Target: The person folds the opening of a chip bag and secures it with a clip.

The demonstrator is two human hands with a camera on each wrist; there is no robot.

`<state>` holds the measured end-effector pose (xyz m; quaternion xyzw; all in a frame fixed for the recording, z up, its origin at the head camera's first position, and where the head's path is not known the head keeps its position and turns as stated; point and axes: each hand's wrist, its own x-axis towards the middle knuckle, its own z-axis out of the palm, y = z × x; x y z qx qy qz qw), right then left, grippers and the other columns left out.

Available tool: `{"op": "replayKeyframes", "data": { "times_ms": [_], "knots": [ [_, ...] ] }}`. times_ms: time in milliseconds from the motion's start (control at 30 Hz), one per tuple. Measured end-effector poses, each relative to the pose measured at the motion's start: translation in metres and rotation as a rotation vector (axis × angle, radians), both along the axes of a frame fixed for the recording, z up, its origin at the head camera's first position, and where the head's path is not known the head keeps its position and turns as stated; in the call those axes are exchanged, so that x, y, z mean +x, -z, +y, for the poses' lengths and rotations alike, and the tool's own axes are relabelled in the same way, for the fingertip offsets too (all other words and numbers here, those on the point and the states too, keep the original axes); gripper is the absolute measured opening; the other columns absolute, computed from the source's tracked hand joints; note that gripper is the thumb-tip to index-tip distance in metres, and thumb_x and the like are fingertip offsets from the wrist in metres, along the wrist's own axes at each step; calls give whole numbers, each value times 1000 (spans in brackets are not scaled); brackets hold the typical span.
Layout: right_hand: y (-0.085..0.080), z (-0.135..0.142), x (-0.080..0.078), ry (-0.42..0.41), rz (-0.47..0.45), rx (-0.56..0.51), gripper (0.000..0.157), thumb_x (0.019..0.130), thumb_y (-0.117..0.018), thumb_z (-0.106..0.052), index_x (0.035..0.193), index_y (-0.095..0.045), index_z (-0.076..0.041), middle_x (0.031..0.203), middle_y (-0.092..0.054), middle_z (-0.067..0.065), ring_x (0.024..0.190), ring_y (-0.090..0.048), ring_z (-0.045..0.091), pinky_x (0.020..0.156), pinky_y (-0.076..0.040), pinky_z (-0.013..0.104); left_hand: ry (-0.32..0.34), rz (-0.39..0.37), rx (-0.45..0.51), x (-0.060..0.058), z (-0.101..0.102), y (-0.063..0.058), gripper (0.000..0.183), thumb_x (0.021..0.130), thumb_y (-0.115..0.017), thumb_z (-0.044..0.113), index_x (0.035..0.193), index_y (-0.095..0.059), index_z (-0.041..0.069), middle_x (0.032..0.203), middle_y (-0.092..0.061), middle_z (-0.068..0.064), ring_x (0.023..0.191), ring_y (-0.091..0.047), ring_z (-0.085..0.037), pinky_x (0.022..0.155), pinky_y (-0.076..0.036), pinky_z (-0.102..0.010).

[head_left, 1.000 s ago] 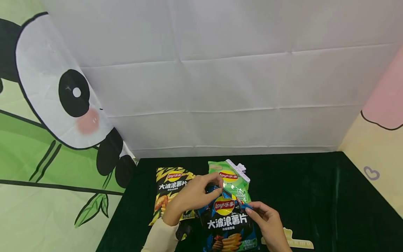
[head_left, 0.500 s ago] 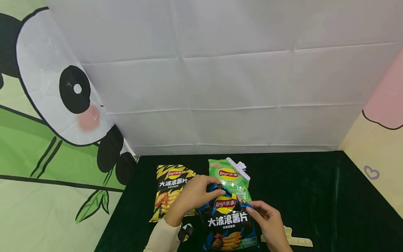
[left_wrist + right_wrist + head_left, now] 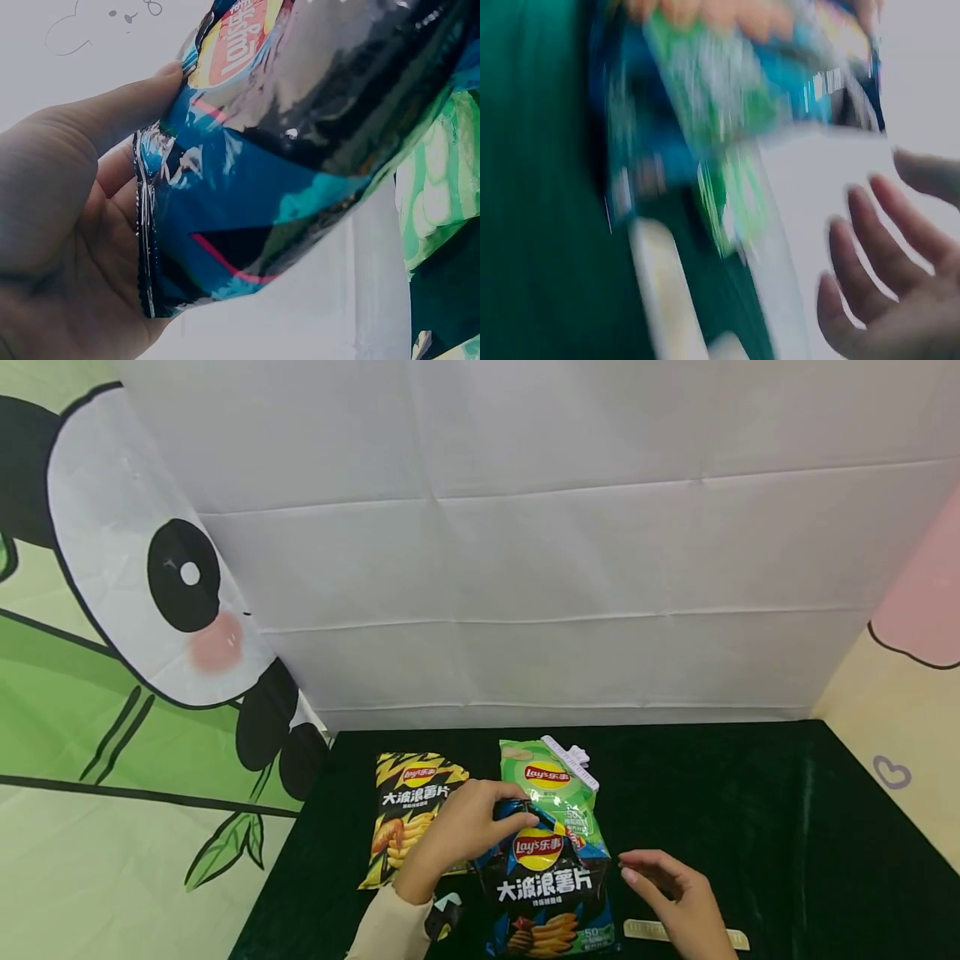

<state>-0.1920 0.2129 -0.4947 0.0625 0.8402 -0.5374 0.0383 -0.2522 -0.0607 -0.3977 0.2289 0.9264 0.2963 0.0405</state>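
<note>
A dark blue and black chip bag stands in front of a green chip bag in the head view. My left hand pinches its upper left edge between thumb and fingers; the left wrist view shows the thumb on the front of the bag. Just right of the bag, my right hand is apart from it, holding nothing, fingers loosely bent. In the blurred right wrist view its fingers are spread. A pale yellow clip lies below the right hand, which partly covers it.
A yellow and black chip bag lies at the left, partly behind my left arm. A white clip sits on the green bag's top corner. A small dark object lies near the left sleeve. Dark green cloth covers the table.
My right hand has let go of the blue-black bag's right edge and moved right, over the yellow clip. My left hand keeps its pinch on the bag.
</note>
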Motion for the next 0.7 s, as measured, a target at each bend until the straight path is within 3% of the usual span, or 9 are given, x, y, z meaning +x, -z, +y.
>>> {"op": "replayKeyframes", "data": {
  "times_ms": [167,267,433,533,700],
  "knots": [
    [3,47,3,-174,130,368,32,81,-71,-42,109,-65,-26,118,-63,-3,112,-56,25,92,-46,49,-11,11,4,2,1,0,29,87,-62,48,103,-69,25,86,-68,10,65,-51,-2,62,-42,-18],
    [8,71,2,-277,134,478,36,78,-73,-41,108,-65,-24,122,-61,4,113,-54,31,88,-45,53,-15,9,5,2,1,1,30,87,-62,48,104,-69,24,88,-69,8,65,-52,-1,62,-43,-18],
    [19,87,-3,-406,-31,469,39,74,-75,-41,108,-65,-24,128,-57,11,116,-51,38,87,-43,59,-21,10,5,3,0,3,31,87,-62,49,105,-69,24,94,-70,7,69,-54,0,65,-45,-18],
    [23,87,-6,-394,-96,461,41,72,-77,-41,107,-64,-24,126,-58,9,115,-51,35,87,-44,56,-18,22,8,2,0,3,30,86,-62,49,104,-69,25,92,-70,8,69,-54,0,64,-44,-18],
    [27,88,-7,-353,-124,488,39,70,-79,-36,103,-63,-21,115,-61,4,108,-55,25,85,-46,49,-11,28,13,1,0,4,28,86,-62,48,101,-69,25,88,-68,9,66,-53,-1,62,-43,-17]
  ]
}}
